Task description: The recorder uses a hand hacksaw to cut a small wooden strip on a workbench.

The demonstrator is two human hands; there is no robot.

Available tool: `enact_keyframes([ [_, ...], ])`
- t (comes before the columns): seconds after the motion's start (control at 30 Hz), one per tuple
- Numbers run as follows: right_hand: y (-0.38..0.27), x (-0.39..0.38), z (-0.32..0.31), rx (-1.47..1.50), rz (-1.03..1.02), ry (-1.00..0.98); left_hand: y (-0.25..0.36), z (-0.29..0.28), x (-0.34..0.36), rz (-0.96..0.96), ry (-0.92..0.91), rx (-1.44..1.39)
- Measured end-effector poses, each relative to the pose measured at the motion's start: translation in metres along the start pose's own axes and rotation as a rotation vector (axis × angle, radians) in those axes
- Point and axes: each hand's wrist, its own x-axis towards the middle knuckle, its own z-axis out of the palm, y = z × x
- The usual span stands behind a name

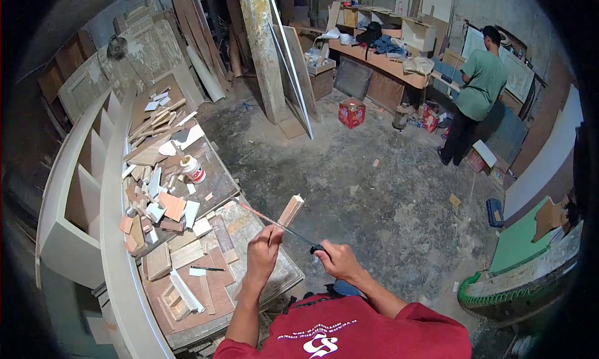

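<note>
My left hand is closed around the lower end of a short wooden strip, which points up and away with a pale far end. In my right hand is the black handle of a long thin file-like tool. Its narrow shaft runs left across the wooden strip, just above my left fingers, and looks reddish toward the far end. Whether the shaft presses on the wood I cannot tell. Both hands are in front of my body, just right of the workbench.
Offcuts, a white glue bottle, a dark pen and a small wooden frame lie on the bench. Left of it stands a long curved shelf unit. A pillar rises ahead. Another person stands far right, facing away.
</note>
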Motion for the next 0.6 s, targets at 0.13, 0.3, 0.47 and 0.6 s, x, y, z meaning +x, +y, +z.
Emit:
enact_keyframes([
  [0.13, -0.003, 0.002, -0.003, 0.012, -0.005, 0.006, 0.014, -0.007, -0.004, 0.008, 0.056, -0.078],
  [0.3, -0.008, 0.000, -0.001, 0.022, -0.079, 0.045, 0.016, -0.020, -0.005, -0.021, 0.054, -0.148],
  [0.47, -0.011, -0.003, 0.004, 0.075, -0.002, 0.038, 0.013, -0.027, -0.003, -0.220, 0.021, -0.549],
  [0.6, -0.015, -0.005, 0.003, 0.073, 0.006, 0.015, 0.011, -0.033, -0.003, -0.213, 0.025, -0.544],
])
